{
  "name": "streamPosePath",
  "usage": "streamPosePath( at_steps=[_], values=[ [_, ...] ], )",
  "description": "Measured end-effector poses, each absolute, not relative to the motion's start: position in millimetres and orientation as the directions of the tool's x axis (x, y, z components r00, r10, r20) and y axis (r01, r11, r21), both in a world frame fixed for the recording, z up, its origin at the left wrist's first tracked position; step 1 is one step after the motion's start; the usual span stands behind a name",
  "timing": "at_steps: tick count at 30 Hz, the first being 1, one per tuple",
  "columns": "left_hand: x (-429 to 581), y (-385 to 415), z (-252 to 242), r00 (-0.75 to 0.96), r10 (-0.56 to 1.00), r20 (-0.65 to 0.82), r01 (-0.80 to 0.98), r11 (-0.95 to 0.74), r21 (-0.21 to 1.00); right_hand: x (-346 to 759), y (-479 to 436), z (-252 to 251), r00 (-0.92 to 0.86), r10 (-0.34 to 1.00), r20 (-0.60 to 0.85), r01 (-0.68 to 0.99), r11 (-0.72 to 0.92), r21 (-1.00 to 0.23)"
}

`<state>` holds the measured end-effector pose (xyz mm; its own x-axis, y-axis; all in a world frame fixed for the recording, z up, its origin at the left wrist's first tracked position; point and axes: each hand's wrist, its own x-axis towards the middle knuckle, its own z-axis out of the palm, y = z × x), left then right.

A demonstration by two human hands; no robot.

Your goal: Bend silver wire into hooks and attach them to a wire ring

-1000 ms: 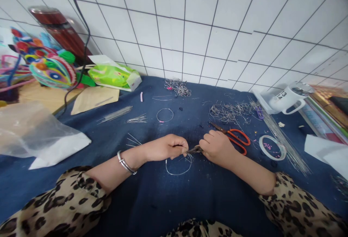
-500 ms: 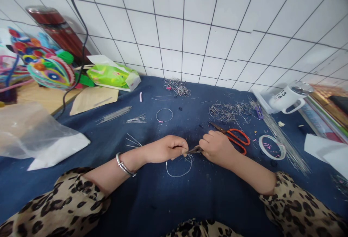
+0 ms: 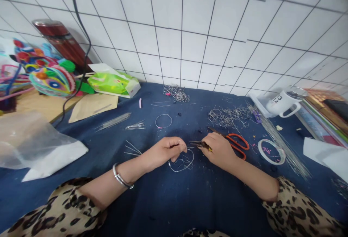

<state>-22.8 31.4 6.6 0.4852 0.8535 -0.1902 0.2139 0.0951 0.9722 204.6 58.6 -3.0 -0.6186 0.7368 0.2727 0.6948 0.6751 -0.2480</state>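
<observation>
Between its thumb and fingers my left hand [image 3: 171,149] pinches a bent piece of silver wire [image 3: 181,170], whose loop hangs just below the fingertips. My right hand [image 3: 219,149] is wrapped round dark-jawed pliers [image 3: 200,144]. The pliers' jaws point left, a little apart from the fingers of my left hand. Just beyond my right hand lie scissors [image 3: 237,141] with orange handles. A finished-looking wire ring [image 3: 163,121] with a small pink part lies beyond my left hand.
Tangled wire [image 3: 228,116] and another wire heap [image 3: 176,93] lie toward the wall. Straight wires [image 3: 285,150] lie at right by a round dish [image 3: 260,152] of pink beads and a white mug [image 3: 284,102]. A plastic bag [image 3: 27,139] is at left, near a green tissue pack [image 3: 111,83].
The pliers have come away from my left fingertips, moving slightly right, and their jaws now show clear of the fingers. The view has tilted up a little.
</observation>
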Motion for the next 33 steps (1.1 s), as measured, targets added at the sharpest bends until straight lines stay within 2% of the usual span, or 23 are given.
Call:
streamPosePath(
  at_steps=[3,5,8,11,15,23,28,33],
  values=[
    [-22,31,5,0.463,0.865,-0.19,0.197,0.109,0.974,202,56,7,-0.565,0.799,0.207,0.651,0.585,-0.483],
    [-21,30,5,0.462,0.865,-0.193,0.201,0.109,0.973,200,52,13,-0.558,0.816,0.153,0.61,0.528,-0.59],
    [-20,30,7,0.46,0.866,-0.196,0.235,0.094,0.967,196,46,18,-0.571,0.81,0.133,0.549,0.497,-0.672],
    [-19,29,8,0.465,0.863,-0.196,0.272,0.072,0.96,194,43,18,-0.589,0.791,0.165,0.5,0.517,-0.694],
    [-18,27,7,0.49,0.86,-0.145,0.307,-0.015,0.951,193,43,14,-0.61,0.764,0.211,0.443,0.55,-0.708],
    [-13,26,9,0.52,0.847,0.106,0.378,-0.34,0.861,195,45,9,-0.612,0.724,0.319,0.386,0.625,-0.678],
    [-13,27,9,0.523,0.847,0.092,0.378,-0.327,0.866,195,45,8,-0.622,0.693,0.364,0.381,0.674,-0.633],
    [-18,29,5,0.465,0.885,0.032,0.364,-0.224,0.904,205,51,9,-0.722,0.573,0.387,0.431,0.81,-0.397]
  ],
)
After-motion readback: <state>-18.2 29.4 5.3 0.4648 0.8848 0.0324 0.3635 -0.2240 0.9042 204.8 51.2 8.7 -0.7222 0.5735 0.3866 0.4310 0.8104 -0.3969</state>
